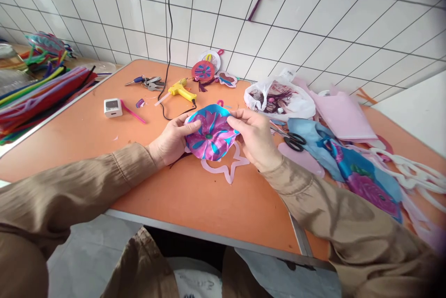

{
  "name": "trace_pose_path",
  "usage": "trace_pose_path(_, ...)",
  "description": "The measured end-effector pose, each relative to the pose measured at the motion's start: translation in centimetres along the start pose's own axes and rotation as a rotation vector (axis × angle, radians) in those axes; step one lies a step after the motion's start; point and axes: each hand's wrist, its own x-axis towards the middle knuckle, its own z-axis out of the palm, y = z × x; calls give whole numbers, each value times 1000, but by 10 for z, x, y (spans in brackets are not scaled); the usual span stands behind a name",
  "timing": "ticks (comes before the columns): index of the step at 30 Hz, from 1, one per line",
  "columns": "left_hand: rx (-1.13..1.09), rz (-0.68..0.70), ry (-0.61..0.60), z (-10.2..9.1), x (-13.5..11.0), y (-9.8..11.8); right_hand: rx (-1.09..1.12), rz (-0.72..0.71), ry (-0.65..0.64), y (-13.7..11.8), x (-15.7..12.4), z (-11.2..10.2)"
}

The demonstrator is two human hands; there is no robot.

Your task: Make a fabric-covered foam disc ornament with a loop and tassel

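Observation:
Between my two hands, above the orange table [209,200], is a round piece of shiny fabric [210,136] with a pink and blue flower pattern. My left hand [174,140] pinches its left edge, thumb on top. At the upper right edge, my right hand [255,136] grips it the same way. A pale pink cut-out outline [230,175] with a pointed tip lies on the table under the fabric. Behind my hands rests a yellow glue gun [181,90]. To the right of my right hand are black-handled scissors [295,142].
Keys [153,83] and a white charger cube [113,108] lie at the left. Colourful pipe cleaners [45,93] fill the far left. Finished ornaments [203,71] sit by the tiled wall. A white plastic bag [303,102], pink sheets [344,116] and blue fabric [317,144] crowd the right.

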Motion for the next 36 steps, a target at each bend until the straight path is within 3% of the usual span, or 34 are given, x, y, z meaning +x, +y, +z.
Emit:
trace_pose_path(10,48,-21,106,-7,3,-2,-229,-261,-31,7,4,-11)
trace_pose_path(16,61,-10,113,-8,3,-2,-59,-27,-258,15,8,-12)
trace_pose_path(19,78,33,124,-8,5,-1,-122,-55,-236,16,7,-13)
trace_pose_path(25,317,200,74,-4,4,8,-397,-275,-154,9,4,-14)
trace_pose_path(29,457,266,113,-1,2,10,-415,-346,-138,10,1,-11)
trace_pose_path(36,478,254,155,-1,2,10,-409,-352,-150,6,-3,-9)
